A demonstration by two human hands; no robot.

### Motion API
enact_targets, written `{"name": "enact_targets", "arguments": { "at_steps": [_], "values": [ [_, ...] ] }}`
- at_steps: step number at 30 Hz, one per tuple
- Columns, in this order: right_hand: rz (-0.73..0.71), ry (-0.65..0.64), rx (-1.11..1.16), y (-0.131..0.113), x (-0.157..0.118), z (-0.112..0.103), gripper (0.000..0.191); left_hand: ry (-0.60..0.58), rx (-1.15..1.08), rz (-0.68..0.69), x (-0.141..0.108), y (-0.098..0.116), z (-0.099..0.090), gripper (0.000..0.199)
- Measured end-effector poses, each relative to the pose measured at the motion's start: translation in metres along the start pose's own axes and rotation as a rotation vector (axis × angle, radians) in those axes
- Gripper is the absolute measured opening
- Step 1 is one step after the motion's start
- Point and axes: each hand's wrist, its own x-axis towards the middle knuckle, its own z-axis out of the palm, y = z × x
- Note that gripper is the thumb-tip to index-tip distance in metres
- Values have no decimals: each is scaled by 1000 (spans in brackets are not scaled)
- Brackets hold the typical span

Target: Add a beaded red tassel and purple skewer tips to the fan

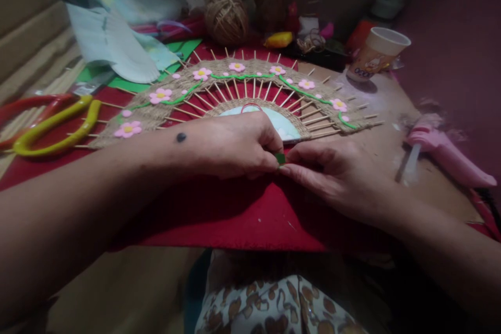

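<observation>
Between the fingertips of my two hands is a small green piece (281,158), flat-looking and mostly covered, its material unclear. My left hand (238,141) pinches it from the left, knuckles up. From the right, my right hand (332,169) grips its other side between thumb and forefinger. Just beyond them lies a woven fan (250,69) of thin sticks and tan twine, decorated with pink flowers (160,95) with yellow centres and a green wavy vine (242,76). My left hand hides part of the fan's pale blue inner half-circle (287,126).
Scissors with yellow and red handles (58,120) lie left on the red cloth (235,224). A ball of twine (226,15) and a yellow lump (278,39) sit behind the fan. At right are a paper cup (379,52) and a pink glue gun (450,151).
</observation>
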Motion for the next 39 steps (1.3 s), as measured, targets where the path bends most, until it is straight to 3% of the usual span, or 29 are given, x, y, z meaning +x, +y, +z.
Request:
{"name": "enact_targets", "arguments": {
  "at_steps": [8, 15, 26, 30, 33, 39],
  "values": [
    [-7, -5, -4, 3, 0, 0, 15, -29, 55, 35, -3, 1, -2, 21],
    [-22, -10, -18, 3, 0, -1, 17, 15, 88, 65, -1, 1, -1, 21],
    [16, -65, 94, 4, 1, -8, 16, 19, -1, 34, 1, -2, 0, 18],
    [-26, 67, 34, 7, -5, -3, 5, 14, -15, 14, 1, -1, 0, 17],
    [-113, 188, -51, 8, -11, 4, 9, 1, -50, -7, 1, 0, 0, 15],
    [-241, 251, -280, 9, -15, 11, 12, 10, -79, -1, 2, -1, 0, 11]
  ]
}}
